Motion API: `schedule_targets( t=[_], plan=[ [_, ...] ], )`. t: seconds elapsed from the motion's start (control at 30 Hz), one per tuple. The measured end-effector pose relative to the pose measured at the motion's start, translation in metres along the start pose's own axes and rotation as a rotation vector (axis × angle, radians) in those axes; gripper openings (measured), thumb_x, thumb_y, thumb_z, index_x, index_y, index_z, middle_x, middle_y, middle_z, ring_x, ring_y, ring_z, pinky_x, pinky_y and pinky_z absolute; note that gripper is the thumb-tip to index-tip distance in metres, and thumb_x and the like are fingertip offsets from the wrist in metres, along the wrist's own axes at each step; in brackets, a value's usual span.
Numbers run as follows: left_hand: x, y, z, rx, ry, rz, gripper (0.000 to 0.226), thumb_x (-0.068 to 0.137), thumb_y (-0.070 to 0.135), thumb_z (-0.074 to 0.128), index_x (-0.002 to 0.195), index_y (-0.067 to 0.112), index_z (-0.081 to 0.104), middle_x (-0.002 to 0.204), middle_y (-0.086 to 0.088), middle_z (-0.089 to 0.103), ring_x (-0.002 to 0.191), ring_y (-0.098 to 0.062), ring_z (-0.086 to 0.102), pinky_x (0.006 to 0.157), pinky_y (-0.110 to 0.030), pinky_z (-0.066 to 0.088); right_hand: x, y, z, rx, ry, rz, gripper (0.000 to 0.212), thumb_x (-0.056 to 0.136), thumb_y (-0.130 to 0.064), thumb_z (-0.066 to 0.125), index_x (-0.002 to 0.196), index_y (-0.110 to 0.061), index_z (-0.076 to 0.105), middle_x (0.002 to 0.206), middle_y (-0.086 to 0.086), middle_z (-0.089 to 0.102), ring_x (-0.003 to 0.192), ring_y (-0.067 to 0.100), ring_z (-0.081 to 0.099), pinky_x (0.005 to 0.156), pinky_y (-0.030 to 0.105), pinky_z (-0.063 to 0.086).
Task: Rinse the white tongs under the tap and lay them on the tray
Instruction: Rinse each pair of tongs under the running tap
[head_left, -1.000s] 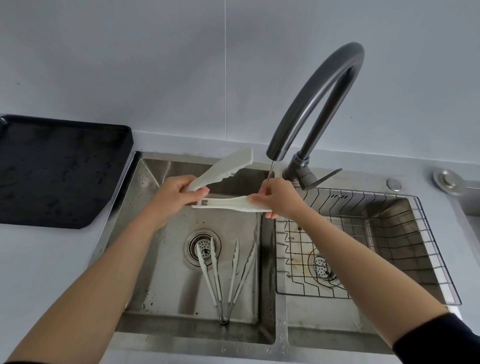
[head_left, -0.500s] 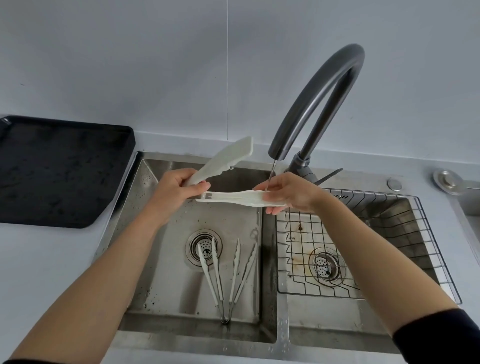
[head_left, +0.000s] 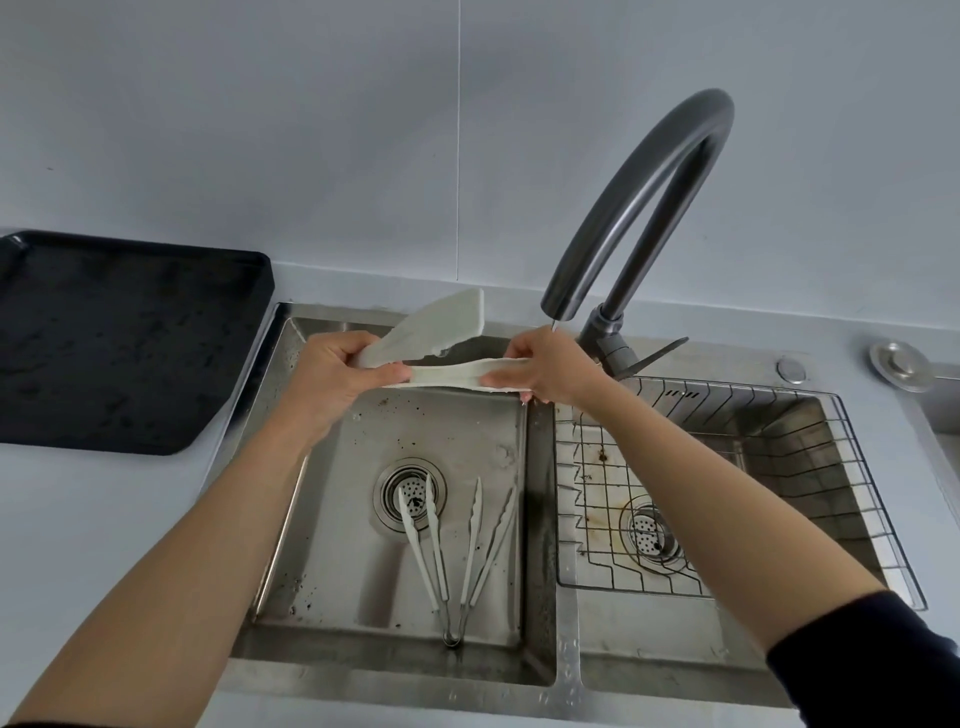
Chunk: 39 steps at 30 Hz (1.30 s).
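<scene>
**Both hands holding the white tongs up by the tap**

The L hand (head_left: 337, 374) is gripping the wide flat white plastic tongs (head_left: 441, 332) at the joined end, w/ its fingers curled tight round that end. The R hand (head_left: 550, 369) is holding the far end of the lower arm, w/ its fingers curled round it too. The tongs are standing open in a V. The lower arm is running flat from the L fingers to the R fingers. The upper arm is pointing up & away from the L fingers, w/ its tip free in the air.

The dark grey bent metal tap (head_left: 649, 171) is hanging its spout just above the R fingers, & a thin line of water is coming down toward the R hand.

The tongs are staying up in the air over the shiny steel double sink (head_left: 540, 519), not touching it.

Well below the fingers, two thin white & metal tongs (head_left: 421, 540) are lying side by side on the floor of the L bowl, near the drain.

Well to the left of the L fingers, the black flat tray w/ round corners (head_left: 119, 343) is sitting on the pale counter (head_left: 104, 519). The tongs are not on it yet.

Below & right of the R fingers, a wire rack (head_left: 779, 415) is sitting in the R bowl.
</scene>
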<state>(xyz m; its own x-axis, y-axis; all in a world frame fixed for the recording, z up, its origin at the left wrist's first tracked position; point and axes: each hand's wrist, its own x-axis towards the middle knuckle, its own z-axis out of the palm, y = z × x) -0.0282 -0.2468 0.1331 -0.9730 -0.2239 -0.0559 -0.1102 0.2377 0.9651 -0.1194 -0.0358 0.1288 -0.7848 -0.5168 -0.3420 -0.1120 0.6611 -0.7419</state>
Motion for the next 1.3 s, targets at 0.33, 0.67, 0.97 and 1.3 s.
schedule_targets(
  t=[0.33, 0.67, 0.97, 1.3],
  plan=[
    [0.002, -0.008, -0.017, -0.073, -0.052, -0.083, 0.025, 0.063, 0.008, 0.072, 0.061, 0.033, 0.073, 0.059, 0.015, 0.068, 0.059, 0.002, 0.062, 0.059, -0.009, 0.051, -0.008, -0.001, -0.018, 0.661, -0.422, 0.052, 0.013, 0.091, 0.003, 0.043, 0.096, -0.006, 0.050, 0.089, 0.017, 0.063, 0.071, 0.017, 0.071, 0.066, 0.022, 0.058],
    [-0.005, -0.051, 0.001, -0.256, -0.096, -0.223, 0.018, 0.089, 0.028, 0.047, 0.102, 0.037, 0.056, 0.055, 0.014, 0.048, 0.051, 0.002, 0.046, 0.058, -0.008, 0.042, -0.002, 0.009, 0.009, 1.006, -0.227, 0.131, 0.025, 0.093, -0.015, 0.045, 0.117, -0.008, 0.047, 0.105, 0.014, 0.065, 0.086, 0.021, 0.069, 0.080, 0.030, 0.055],
    [-0.037, -0.131, 0.046, -0.089, -0.054, -0.708, 0.019, 0.099, 0.027, 0.032, 0.114, 0.017, 0.038, 0.091, -0.005, 0.055, 0.073, -0.015, 0.059, 0.056, -0.028, 0.044, 0.004, 0.044, 0.097, 1.081, -0.242, 0.412, 0.037, 0.093, -0.031, 0.042, 0.128, -0.018, 0.040, 0.134, 0.003, 0.043, 0.118, 0.030, 0.046, 0.089, 0.037, 0.043],
    [-0.079, -0.178, 0.078, -0.035, -0.196, -1.153, 0.035, 0.089, 0.010, 0.047, 0.123, 0.002, 0.044, 0.099, -0.010, 0.052, 0.087, -0.022, 0.050, 0.086, -0.041, 0.046, -0.005, 0.074, 0.169, 1.024, -0.336, 0.729, 0.063, 0.095, -0.039, 0.036, 0.147, -0.017, 0.008, 0.156, 0.006, 0.010, 0.143, 0.026, 0.013, 0.111, 0.053, 0.018]
  ],
)
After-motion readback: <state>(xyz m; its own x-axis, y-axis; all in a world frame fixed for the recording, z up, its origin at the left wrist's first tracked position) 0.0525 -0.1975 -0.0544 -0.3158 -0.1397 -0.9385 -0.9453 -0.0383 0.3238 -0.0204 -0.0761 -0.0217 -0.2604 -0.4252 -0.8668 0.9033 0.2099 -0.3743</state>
